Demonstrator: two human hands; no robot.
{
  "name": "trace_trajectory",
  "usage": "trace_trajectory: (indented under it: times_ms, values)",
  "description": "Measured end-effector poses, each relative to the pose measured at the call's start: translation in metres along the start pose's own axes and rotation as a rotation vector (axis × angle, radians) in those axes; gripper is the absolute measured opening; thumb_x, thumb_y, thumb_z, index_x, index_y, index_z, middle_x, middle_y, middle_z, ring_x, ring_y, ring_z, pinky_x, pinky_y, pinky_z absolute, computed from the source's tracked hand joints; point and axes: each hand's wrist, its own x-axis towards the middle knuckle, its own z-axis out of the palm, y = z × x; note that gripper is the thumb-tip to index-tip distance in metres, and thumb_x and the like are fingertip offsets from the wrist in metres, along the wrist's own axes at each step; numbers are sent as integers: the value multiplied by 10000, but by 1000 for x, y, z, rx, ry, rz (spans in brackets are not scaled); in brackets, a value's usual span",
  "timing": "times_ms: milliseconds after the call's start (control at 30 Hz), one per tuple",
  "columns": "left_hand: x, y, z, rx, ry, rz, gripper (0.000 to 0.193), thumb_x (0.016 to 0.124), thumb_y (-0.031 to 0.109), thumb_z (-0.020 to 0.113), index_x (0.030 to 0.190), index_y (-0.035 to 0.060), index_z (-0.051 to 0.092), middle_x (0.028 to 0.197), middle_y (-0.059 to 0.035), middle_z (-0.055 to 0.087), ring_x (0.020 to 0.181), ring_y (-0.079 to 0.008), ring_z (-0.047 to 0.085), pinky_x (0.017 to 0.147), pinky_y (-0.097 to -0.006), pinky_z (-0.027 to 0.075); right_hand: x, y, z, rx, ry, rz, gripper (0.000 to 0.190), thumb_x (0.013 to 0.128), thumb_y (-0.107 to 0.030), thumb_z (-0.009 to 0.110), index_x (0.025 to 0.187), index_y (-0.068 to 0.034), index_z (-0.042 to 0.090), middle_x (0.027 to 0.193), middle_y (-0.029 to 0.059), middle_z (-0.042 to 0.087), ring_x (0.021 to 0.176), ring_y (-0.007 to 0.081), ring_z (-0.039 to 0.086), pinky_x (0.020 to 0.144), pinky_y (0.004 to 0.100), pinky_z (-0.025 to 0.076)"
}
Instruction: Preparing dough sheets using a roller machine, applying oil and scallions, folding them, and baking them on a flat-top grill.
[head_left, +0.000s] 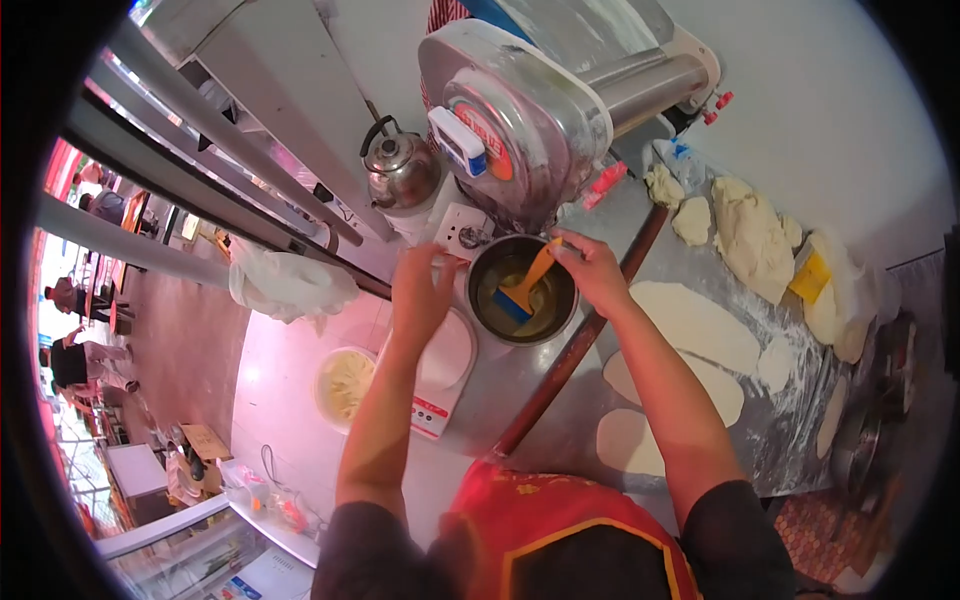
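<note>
A metal pot (486, 319) with yellowish liquid stands on the steel worktop. Inside it lies a pastry brush (534, 274) with an orange handle and blue bristles, its handle leaning on the far right rim. The fingers of my right hand (592, 270) pinch the handle's top end at that rim. Left of the pot, my left hand (424, 289) is raised over a white kitchen scale (448, 352), fingers apart and holding nothing. Right of the pot, a long dark wooden rolling pin (551, 390) lies slantwise. Flat dough sheets (694, 322) lie beyond it on the floured steel.
A dough sheeter machine (525, 127) stands behind the pot, a metal kettle (403, 169) to its left. Dough lumps (750, 236) and a yellow scraper (810, 276) are at the right. A bowl with pale contents (341, 386) sits beside my left forearm. People are in the far left background.
</note>
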Motion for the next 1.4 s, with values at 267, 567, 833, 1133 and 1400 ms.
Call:
trace_trajectory:
  times_ms: [267, 567, 833, 1133, 1400]
  values:
    - [-83, 48, 14, -597, -196, -580, 236, 847, 165, 592, 892, -66, 581, 753, -131, 615, 682, -166, 622, 542, -294, 485, -87, -37, 61, -301, -55, -435, 145, 816, -151, 592, 925, -74, 650, 866, 94, 628, 857, 268, 587, 730, 369, 482]
    - [-71, 31, 40, -457, -151, -569, 218, 802, 107, 518, 783, -100, 581, 639, -181, 624, 591, -240, 653, 540, -348, 506, -85, -47, 44, -316, 84, -444, 187, 853, -211, 570, 865, -39, 643, 775, 104, 645, 677, 275, 624, 613, 365, 492]
    - [-62, 81, 5, -288, -196, -364, 223, 790, 123, 515, 724, -82, 570, 602, -211, 605, 582, -288, 646, 537, -374, 496, -114, -64, -10, -133, 256, -356, 191, 877, -177, 555, 828, -5, 622, 705, 86, 619, 608, 168, 599, 579, 285, 465]
    - [-73, 112, 38, -391, -327, -343, 241, 793, 138, 506, 734, -89, 563, 601, -199, 594, 577, -250, 634, 575, -369, 491, -147, -22, -65, 43, 501, -299, 216, 886, -194, 548, 830, -5, 636, 608, 28, 564, 525, 91, 518, 493, 262, 405]
    - [-74, 151, 68, -732, -409, -546, 160, 814, 30, 468, 814, -96, 566, 726, -126, 617, 650, -163, 623, 573, -273, 530, -160, 31, -121, 1020, 510, 61, 273, 912, -248, 538, 938, 14, 612, 580, 15, 501, 526, 88, 440, 508, 223, 350]
